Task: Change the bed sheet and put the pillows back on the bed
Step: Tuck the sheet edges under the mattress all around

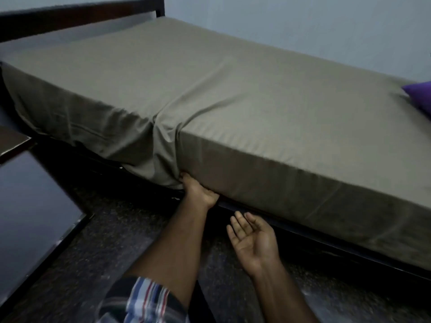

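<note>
My left hand (200, 191) grips the olive-grey cotton bed sheet (210, 94) at the mattress's near edge to tuck it; right hand (253, 240) hovers open, palm up.

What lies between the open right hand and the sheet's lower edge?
Only the dark bed frame, seen in the head view; the right hand hovers below the sheet.
</note>
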Motion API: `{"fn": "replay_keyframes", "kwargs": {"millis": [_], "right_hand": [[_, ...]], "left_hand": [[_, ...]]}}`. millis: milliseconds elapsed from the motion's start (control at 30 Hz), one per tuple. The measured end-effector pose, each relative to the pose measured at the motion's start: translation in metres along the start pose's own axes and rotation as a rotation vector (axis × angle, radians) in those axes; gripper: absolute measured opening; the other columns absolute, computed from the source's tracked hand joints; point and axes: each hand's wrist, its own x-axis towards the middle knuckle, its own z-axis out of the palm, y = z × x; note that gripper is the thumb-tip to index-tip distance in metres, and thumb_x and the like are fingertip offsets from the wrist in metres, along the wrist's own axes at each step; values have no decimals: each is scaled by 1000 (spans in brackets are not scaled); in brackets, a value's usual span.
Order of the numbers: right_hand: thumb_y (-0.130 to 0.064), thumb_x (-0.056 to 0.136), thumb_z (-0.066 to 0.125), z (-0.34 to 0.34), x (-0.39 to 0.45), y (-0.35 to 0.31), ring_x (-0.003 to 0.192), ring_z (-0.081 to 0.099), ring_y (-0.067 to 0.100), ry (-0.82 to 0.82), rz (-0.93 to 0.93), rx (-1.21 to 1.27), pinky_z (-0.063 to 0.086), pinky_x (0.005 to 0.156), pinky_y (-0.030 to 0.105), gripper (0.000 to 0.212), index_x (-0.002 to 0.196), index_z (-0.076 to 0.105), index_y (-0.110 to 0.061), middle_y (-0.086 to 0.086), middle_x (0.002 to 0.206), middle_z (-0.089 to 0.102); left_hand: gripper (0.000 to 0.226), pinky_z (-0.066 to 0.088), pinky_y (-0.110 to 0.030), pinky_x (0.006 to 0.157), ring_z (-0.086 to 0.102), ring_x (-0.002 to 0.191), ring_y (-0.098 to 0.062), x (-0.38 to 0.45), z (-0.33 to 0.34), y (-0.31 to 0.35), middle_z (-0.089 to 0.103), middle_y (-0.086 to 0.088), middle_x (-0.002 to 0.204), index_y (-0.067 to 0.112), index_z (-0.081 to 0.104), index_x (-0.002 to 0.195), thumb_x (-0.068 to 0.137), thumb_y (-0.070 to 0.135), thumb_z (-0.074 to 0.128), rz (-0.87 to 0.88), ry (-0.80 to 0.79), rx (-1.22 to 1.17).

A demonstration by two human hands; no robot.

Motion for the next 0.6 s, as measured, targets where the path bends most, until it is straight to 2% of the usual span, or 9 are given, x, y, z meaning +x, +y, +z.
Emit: {"fn": "replay_keyframes", "kwargs": {"millis": [100,167,233,300,400,500,600], "right_hand": [[-10,96,50,34,14,20,129,54,28,1,14,-11,41,108,41,15,90,63,-6,15,131,62],[-9,95,50,62,24,37,129,54,28,0,31,-29,40,111,40,17,87,63,-4,15,127,62],[-9,95,49,84,34,53,129,54,28,5,47,-23,39,113,40,17,87,63,-3,15,123,62],[-9,95,49,100,44,65,127,55,28,2,70,11,39,114,41,17,87,62,-3,15,121,61],[-7,94,50,121,68,78,122,54,28,9,81,103,37,115,43,13,92,61,-1,15,115,60],[-5,90,50,145,89,90,100,58,21,52,74,220,38,113,37,10,86,59,-7,9,95,59],[0,80,49,166,105,93,81,57,16,73,72,372,42,100,32,16,75,55,-14,3,80,58]], "left_hand": [[60,46,-45,104,59,113,-32,-13,-22,41,61,-20,130,3,57,130,103,52,35,-79,69,243],[43,46,-37,98,57,112,-28,-10,-39,66,58,-18,126,1,55,129,104,34,44,48,159,251],[44,44,-35,99,55,124,-27,-1,-51,82,56,-15,138,1,51,138,104,27,44,186,209,121],[51,38,-38,110,44,140,-30,8,-54,93,45,-18,151,2,42,148,105,30,42,220,198,23],[65,31,-46,116,36,144,-35,17,-50,107,36,-21,156,1,34,151,103,44,39,166,196,-13],[69,33,-55,115,43,139,-37,29,-45,130,44,-19,151,9,44,147,99,57,33,134,217,-20],[73,41,-59,105,52,131,-37,32,-29,143,55,-15,142,19,54,141,94,70,31,121,262,-20]]}}
